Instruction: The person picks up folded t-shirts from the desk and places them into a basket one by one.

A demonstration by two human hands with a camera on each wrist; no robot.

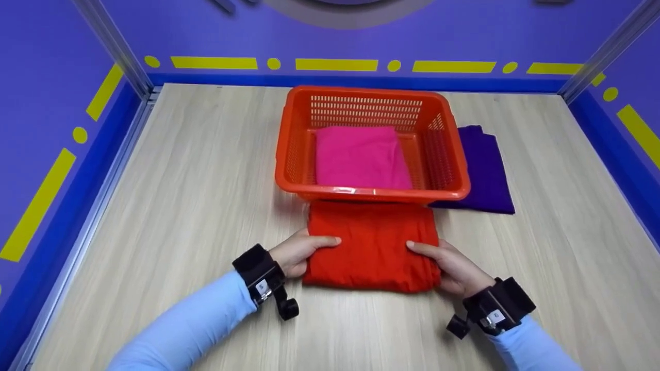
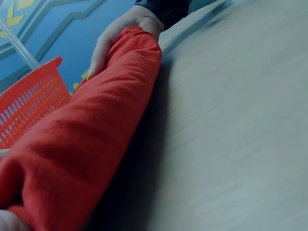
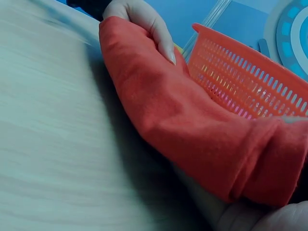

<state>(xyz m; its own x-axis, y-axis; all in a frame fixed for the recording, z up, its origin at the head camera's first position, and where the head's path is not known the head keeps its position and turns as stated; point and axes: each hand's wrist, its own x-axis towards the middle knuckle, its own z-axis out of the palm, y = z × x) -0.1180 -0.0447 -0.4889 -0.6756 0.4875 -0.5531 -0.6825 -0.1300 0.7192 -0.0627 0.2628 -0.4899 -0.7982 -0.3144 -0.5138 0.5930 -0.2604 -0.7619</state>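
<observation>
On the near side of the basket (image 1: 371, 192), I see the left hand (image 1: 299, 252) gripping the red cloth (image 1: 372, 247) by one end, its long axis parallel to the basket's near rim, the right hand (image 1: 455, 265) gripping the other, neither nearer.

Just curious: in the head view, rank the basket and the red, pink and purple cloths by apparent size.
Orange basket
Red folded cloth
Pink folded cloth
Purple folded cloth, partly hidden by basket; full size unsure

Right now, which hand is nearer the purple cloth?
The right hand, in front of the purple cloth; the left hand is farther, at the left edge of the red cloth.
</observation>
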